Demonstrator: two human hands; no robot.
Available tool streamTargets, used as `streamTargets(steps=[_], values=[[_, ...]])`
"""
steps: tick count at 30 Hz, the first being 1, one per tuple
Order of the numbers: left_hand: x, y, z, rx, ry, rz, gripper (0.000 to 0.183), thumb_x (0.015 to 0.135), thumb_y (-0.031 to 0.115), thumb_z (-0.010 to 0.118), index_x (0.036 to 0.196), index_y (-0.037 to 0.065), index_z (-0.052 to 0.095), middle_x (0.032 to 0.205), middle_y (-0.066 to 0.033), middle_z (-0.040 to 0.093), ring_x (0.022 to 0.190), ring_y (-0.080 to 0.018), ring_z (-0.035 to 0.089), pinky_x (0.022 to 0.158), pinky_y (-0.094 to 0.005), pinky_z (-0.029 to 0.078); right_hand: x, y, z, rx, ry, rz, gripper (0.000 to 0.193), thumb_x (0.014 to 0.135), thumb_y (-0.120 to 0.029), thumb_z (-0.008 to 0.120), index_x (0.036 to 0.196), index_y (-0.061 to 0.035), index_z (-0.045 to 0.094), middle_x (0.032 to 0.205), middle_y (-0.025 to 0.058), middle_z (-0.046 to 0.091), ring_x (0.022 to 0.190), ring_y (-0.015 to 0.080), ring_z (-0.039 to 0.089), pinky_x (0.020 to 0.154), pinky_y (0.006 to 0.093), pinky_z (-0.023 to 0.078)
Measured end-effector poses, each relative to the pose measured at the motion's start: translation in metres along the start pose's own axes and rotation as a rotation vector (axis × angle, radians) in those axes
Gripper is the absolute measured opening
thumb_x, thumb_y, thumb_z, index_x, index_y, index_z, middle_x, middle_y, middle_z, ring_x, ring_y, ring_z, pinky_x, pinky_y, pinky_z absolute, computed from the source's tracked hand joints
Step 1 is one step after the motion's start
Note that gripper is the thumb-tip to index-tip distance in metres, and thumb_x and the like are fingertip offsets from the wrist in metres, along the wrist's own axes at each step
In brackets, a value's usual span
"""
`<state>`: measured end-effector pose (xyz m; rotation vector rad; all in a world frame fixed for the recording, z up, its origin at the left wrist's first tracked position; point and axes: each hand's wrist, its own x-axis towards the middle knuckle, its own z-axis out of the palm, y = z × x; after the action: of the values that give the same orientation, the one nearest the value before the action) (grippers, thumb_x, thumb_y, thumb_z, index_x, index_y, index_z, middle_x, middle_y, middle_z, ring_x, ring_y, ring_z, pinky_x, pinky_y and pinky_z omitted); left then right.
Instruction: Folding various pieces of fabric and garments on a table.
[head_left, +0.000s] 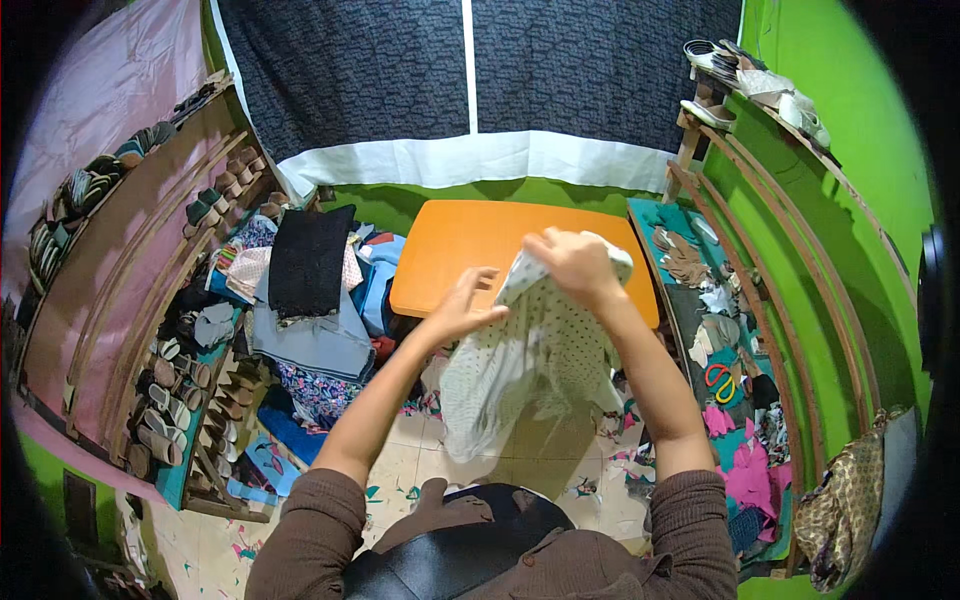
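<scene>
A white cloth with small dark dots [545, 350] hangs in loose folds in front of me, over the near edge of an orange table [470, 250]. My right hand [575, 265] is closed on its upper part, with the fingers bent over the fabric. Just left of the cloth is my left hand [465, 303], its fingers and thumb spread apart and holding nothing. The left thumb tip comes close to the cloth's edge; I cannot tell whether it touches. The cloth's lower end drapes above the tiled floor.
At left, folded clothes [310, 340] are piled beneath a black folded cloth [312, 260], beside racks of shoes [165, 410]. On the right-hand bench lie scissors with red and yellow handles [720, 383] and pink fabric pieces [750, 475]. Scraps litter the floor [400, 460].
</scene>
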<state>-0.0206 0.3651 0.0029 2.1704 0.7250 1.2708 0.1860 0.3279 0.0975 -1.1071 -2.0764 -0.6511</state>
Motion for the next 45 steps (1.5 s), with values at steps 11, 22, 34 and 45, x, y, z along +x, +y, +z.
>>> streamTargets(steps=[11, 22, 34, 45], values=[[-0.046, -0.038, 0.058, 0.058, -0.325, -0.283, 0.029, 0.078, 0.021, 0.061, 0.104, 0.008, 0.058, 0.089, -0.0154, 0.063, 0.078, -0.0287, 0.062, 0.068, -0.0354, 0.047, 0.02, 0.008, -0.055, -0.25, 0.004, -0.043, 0.023, 0.075, -0.009, 0.051, 0.095, -0.0175, 0.056, 0.069, 0.0035, 0.051, 0.062, 0.0193, 0.058, 0.05, 0.0333, 0.045], [-0.046, -0.065, 0.024, -0.102, -0.509, -0.388, 0.033, 0.091, 0.03, 0.046, 0.101, 0.003, 0.062, 0.095, -0.0117, 0.057, 0.089, -0.0213, 0.057, 0.078, -0.032, 0.045, -0.022, 0.063, -0.083, -0.144, 0.203, 0.233, 0.041, 0.069, 0.006, 0.049, 0.104, -0.015, 0.055, 0.086, 0.0077, 0.061, 0.075, 0.0312, 0.06, 0.062, 0.0385, 0.048], [0.036, 0.015, 0.046, 0.141, -0.225, 0.011, 0.026, 0.069, 0.012, 0.059, 0.095, 0.008, 0.057, 0.091, -0.0142, 0.059, 0.085, -0.032, 0.057, 0.069, -0.0368, 0.046, 0.002, 0.012, -0.028, -0.079, -0.195, -0.055, 0.027, 0.065, -0.01, 0.057, 0.092, -0.0124, 0.062, 0.072, 0.0054, 0.062, 0.063, 0.0226, 0.061, 0.053, 0.0343, 0.047], [-0.025, -0.076, 0.052, 0.347, -0.369, -0.364, 0.022, 0.072, 0.023, 0.062, 0.087, 0.008, 0.063, 0.079, -0.0162, 0.062, 0.078, -0.0334, 0.059, 0.067, -0.0416, 0.047, 0.032, 0.023, -0.146, 0.225, 0.147, -0.014, 0.04, 0.061, 0.01, 0.051, 0.095, -0.0069, 0.064, 0.086, 0.012, 0.066, 0.075, 0.0237, 0.065, 0.068, 0.0307, 0.051]])
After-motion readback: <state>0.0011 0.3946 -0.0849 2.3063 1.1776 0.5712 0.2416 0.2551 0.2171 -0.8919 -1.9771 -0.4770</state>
